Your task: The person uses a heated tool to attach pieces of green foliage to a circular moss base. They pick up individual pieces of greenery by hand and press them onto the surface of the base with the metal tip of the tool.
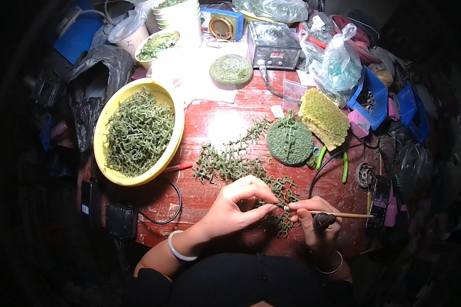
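Both hands work close to the body at the table's near edge. Left hand pinches a small green wax piece between thumb and fingertips, steadying it for the tool. Right hand is closed around a thin heated pen, tip meeting the piece. Loose green pieces lie just ahead on the red table; a yellow bowl of more sits to the left.

A small green branched wax piece meets the tip of a thin wooden-handled tool, lying level.
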